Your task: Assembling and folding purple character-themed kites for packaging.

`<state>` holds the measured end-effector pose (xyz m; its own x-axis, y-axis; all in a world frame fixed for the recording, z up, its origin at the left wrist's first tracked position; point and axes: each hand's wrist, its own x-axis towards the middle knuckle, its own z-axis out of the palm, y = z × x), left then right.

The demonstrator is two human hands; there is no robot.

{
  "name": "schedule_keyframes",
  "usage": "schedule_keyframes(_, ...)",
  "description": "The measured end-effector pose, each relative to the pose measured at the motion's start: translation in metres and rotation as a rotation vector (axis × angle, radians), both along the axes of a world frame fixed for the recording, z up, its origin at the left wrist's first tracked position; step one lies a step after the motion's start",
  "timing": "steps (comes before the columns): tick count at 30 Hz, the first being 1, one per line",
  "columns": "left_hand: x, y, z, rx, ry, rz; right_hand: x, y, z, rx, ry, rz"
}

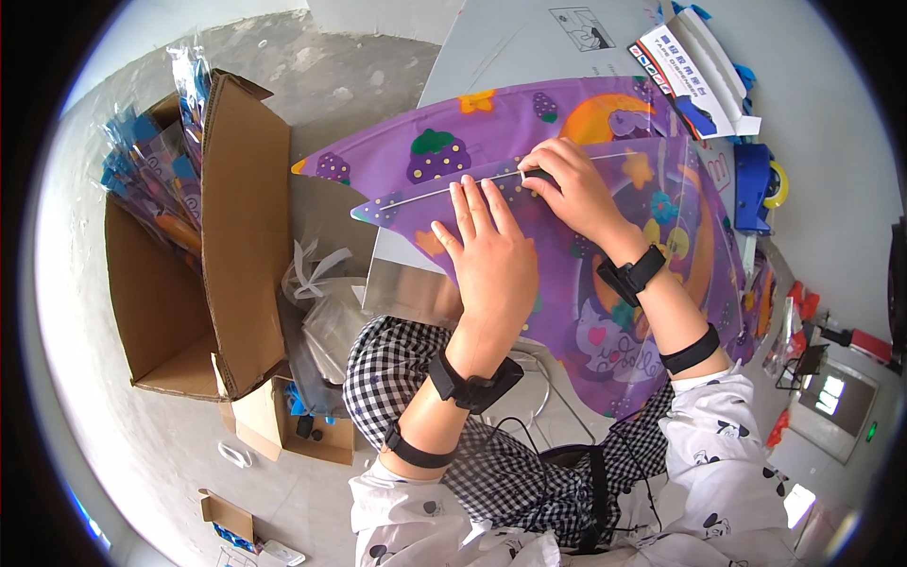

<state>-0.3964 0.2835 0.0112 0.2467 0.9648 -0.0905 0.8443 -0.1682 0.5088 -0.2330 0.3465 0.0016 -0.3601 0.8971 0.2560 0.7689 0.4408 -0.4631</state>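
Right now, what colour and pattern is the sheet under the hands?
The sheet is purple with orange stars among other prints; best in the head view.

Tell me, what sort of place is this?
Probably a small workshop: there's a table with a blue tape dispenser on it, and a cardboard box holding plastic-wrapped packs.

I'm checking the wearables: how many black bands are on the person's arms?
4: left wrist band, left forearm band, right wrist band, right forearm band. Sleeves could hide more.
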Motion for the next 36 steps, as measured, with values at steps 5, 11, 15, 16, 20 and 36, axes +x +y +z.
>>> schedule_keyframes(5, 0.0, 0.001, 0.0, 0.002, -0.004, -0.004, 0.001, 0.003, -0.002, -0.047, 0.074, -0.015)
schedule_keyframes(11, 0.001, -0.001, -0.002, 0.023, 0.096, -0.02, 0.004, 0.002, 0.001, -0.114, 0.061, -0.029)
schedule_keyframes(15, 0.001, 0.0, 0.001, 0.008, 0.081, -0.031, 0.006, 0.002, 0.002, -0.129, 0.069, -0.03)
schedule_keyframes(16, 0.002, 0.0, 0.0, 0.012, 0.097, -0.031, 0.006, 0.002, 0.002, -0.108, 0.063, -0.019)
schedule_keyframes(20, 0.003, 0.0, -0.001, 0.011, 0.127, -0.039, 0.006, 0.001, 0.0, -0.118, 0.094, -0.037)
schedule_keyframes(36, 0.005, 0.001, 0.003, -0.012, 0.139, -0.063, 0.018, 0.003, -0.002, -0.017, 0.029, 0.002)
